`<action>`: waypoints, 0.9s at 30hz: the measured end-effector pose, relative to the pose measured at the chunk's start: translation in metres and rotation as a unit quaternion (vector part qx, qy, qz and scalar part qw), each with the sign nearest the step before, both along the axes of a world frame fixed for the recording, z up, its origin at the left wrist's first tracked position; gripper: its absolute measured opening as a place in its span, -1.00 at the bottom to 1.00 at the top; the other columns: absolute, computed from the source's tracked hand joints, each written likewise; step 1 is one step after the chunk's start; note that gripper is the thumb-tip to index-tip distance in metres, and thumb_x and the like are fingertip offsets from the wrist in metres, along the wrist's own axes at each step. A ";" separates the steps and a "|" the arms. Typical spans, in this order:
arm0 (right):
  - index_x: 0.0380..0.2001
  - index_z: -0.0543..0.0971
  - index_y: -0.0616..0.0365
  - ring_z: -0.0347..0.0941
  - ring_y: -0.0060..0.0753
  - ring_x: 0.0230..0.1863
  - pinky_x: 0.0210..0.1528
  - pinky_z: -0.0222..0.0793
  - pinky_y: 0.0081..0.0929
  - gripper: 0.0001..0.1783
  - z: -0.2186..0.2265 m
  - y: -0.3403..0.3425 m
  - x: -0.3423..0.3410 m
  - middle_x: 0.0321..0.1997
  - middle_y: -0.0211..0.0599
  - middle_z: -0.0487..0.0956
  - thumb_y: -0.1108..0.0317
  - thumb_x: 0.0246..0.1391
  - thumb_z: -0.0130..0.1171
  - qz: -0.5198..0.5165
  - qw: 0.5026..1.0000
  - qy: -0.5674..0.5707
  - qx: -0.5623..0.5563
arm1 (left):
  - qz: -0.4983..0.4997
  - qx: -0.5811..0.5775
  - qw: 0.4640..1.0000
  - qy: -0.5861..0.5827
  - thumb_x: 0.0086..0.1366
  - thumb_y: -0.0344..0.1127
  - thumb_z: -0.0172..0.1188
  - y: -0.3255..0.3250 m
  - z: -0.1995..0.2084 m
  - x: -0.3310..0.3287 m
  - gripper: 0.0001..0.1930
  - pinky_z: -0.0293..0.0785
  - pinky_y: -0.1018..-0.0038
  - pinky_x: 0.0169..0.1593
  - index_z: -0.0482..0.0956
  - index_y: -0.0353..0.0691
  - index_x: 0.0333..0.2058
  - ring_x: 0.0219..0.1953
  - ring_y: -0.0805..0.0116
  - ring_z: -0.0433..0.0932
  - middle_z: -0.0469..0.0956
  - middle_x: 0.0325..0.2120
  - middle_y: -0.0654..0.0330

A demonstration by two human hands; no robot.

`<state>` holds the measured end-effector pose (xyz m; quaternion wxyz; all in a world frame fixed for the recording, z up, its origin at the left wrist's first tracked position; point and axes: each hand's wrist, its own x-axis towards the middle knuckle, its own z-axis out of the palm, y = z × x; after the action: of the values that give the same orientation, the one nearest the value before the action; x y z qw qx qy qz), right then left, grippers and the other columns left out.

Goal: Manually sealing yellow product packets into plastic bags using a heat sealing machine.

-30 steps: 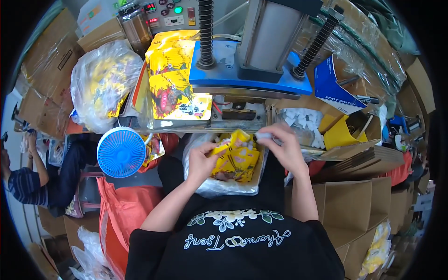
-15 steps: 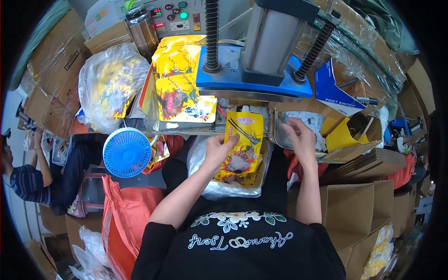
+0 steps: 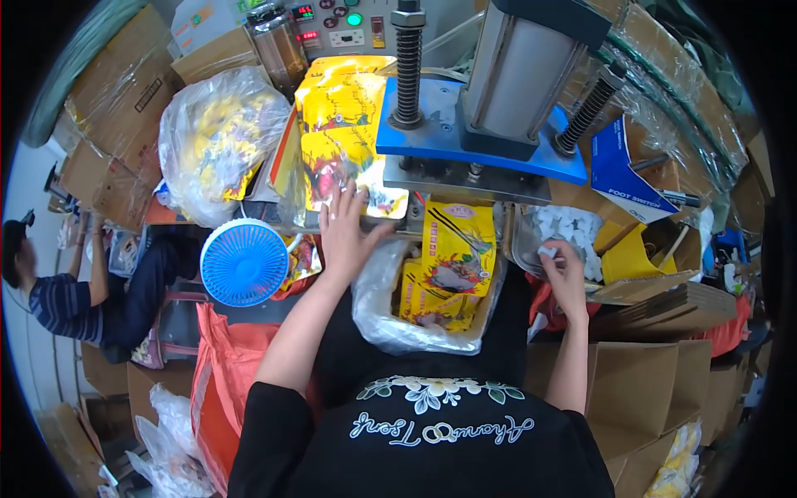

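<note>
My left hand (image 3: 342,236) is open, its fingers spread over the lower edge of a stack of flat yellow food pouches (image 3: 340,108) left of the press. Between the fingertips of my right hand (image 3: 565,278) is a small white plastic piece (image 3: 546,252). That hand is at the near edge of a clear tray (image 3: 523,241) filled with similar white pieces (image 3: 573,226). A yellow pouch (image 3: 458,249) hangs untouched from below the press's steel block (image 3: 473,187). More pouches (image 3: 432,309) lie beneath it in a plastic-lined box (image 3: 415,336).
The press's blue plate (image 3: 523,162) and cylinder stand over the bench. A blue fan (image 3: 244,262) and a bag of pouches (image 3: 217,141) are at left. An open carton (image 3: 689,261) stands at right. Another person (image 3: 62,303) sits at far left.
My left hand has let go of the hanging pouch and moved left onto the stack. My right hand has taken a white piece. The press's steel block has come down away from the blue plate.
</note>
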<state>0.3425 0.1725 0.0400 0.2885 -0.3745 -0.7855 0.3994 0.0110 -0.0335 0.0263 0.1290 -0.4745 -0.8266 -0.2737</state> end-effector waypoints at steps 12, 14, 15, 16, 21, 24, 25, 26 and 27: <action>-0.06 0.56 0.22 0.47 -0.53 -0.04 0.02 0.36 -0.57 -0.73 0.043 -0.037 -0.047 -0.07 -0.31 0.61 0.49 0.15 0.16 0.093 0.989 0.078 -0.084 | -0.095 0.159 0.873 -0.452 0.19 -0.49 0.30 -0.036 0.009 0.061 -0.91 0.34 0.67 -0.33 0.64 -0.38 -0.33 -0.40 0.70 0.43 0.59 -0.46 0.36; -0.14 0.61 0.23 0.49 -0.51 -0.06 0.02 0.35 -0.56 -0.77 0.058 -0.058 -0.063 -0.12 -0.31 0.62 0.45 0.11 0.23 0.162 0.983 0.053 -0.062 | -0.093 0.112 0.881 -0.449 0.17 -0.49 0.32 -0.038 -0.019 0.073 -0.90 0.37 0.65 -0.32 0.66 -0.37 -0.33 -0.41 0.67 0.45 0.60 -0.46 0.32; -0.18 0.62 0.23 0.50 -0.51 -0.07 0.01 0.35 -0.55 -0.78 0.065 -0.067 -0.069 -0.15 -0.31 0.63 0.42 0.08 0.26 0.197 0.978 0.032 -0.054 | -0.128 0.108 0.874 -0.456 0.17 -0.49 0.33 -0.038 -0.025 0.080 -0.90 0.37 0.65 -0.33 0.66 -0.37 -0.33 -0.42 0.68 0.44 0.60 -0.46 0.32; -0.23 0.64 0.23 0.50 -0.52 -0.08 0.00 0.35 -0.54 -0.79 0.067 -0.074 -0.072 -0.19 -0.33 0.63 0.39 0.07 0.28 0.211 0.973 0.011 -0.096 | -0.161 0.104 0.866 -0.462 0.16 -0.48 0.33 -0.039 -0.029 0.087 -0.90 0.37 0.65 -0.33 0.66 -0.37 -0.34 -0.43 0.68 0.44 0.60 -0.46 0.32; -0.07 0.56 0.17 0.52 -0.46 -0.10 0.05 0.39 -0.42 -0.66 0.029 -0.069 -0.076 -0.08 -0.29 0.61 0.30 0.09 0.26 0.256 0.943 0.021 -0.210 | -0.190 0.023 0.807 -0.559 0.29 -0.25 0.25 -0.042 -0.032 0.104 -0.75 0.37 0.65 -0.38 0.65 -0.39 -0.36 -0.48 0.69 0.43 0.60 -0.52 0.35; 0.03 0.50 0.18 0.52 -0.44 -0.05 0.05 0.38 -0.45 -0.58 0.025 -0.059 -0.076 -0.06 -0.30 0.62 0.34 0.09 0.27 0.191 0.969 0.050 -0.147 | -0.154 0.024 0.809 -0.568 0.30 -0.22 0.25 -0.022 -0.043 0.098 -0.72 0.38 0.64 -0.41 0.65 -0.41 -0.36 -0.50 0.69 0.44 0.61 -0.53 0.35; 0.08 0.47 0.21 0.52 -0.44 -0.03 0.04 0.38 -0.51 -0.53 0.027 -0.054 -0.077 -0.09 -0.33 0.62 0.38 0.09 0.26 0.163 0.983 0.076 -0.035 | -0.126 0.053 0.826 -0.547 0.28 -0.17 0.25 -0.010 -0.037 0.096 -0.67 0.40 0.56 -0.44 0.65 -0.43 -0.37 -0.52 0.63 0.48 0.60 -0.60 0.25; 0.05 0.50 0.21 0.53 -0.42 -0.05 0.00 0.42 -0.50 -0.58 0.034 -0.047 -0.074 -0.08 -0.28 0.63 0.39 0.11 0.24 0.115 0.990 0.055 0.067 | -0.115 0.092 0.806 -0.573 0.27 -0.18 0.26 0.000 -0.028 0.094 -0.67 0.41 0.57 -0.43 0.65 -0.43 -0.40 -0.51 0.63 0.49 0.61 -0.60 0.25; 0.03 0.51 0.21 0.53 -0.43 -0.06 -0.01 0.42 -0.49 -0.61 0.035 -0.039 -0.069 -0.09 -0.27 0.63 0.38 0.11 0.23 0.073 0.994 0.053 0.064 | -0.106 0.131 0.783 -0.598 0.27 -0.19 0.26 0.010 -0.017 0.093 -0.67 0.42 0.57 -0.42 0.65 -0.44 -0.43 -0.50 0.63 0.50 0.62 -0.59 0.25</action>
<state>0.2732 0.1338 0.0754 0.3237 -0.2754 -0.8181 0.3874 0.1042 -0.0231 0.0096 -0.3602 -0.2788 -0.6383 -0.6206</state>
